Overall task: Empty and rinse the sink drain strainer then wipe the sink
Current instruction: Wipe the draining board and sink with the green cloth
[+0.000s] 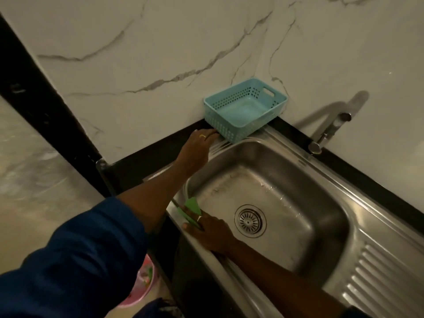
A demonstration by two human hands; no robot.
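The left arm wears a dark blue sleeve [75,255] pushed up past the forearm. The left hand [195,149] bears a gold ring [202,135]; the right hand [210,232] a silver-coloured ring [199,218].

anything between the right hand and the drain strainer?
Nothing in the head view. The right hand presses a green cloth on the sink's left wall; the steel floor from it to the drain strainer is bare.

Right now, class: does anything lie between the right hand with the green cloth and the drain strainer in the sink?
Nothing visible does. The right hand presses the green cloth against the sink's left inner wall, and the drain strainer sits in the basin floor just beside it, with only bare steel between them.
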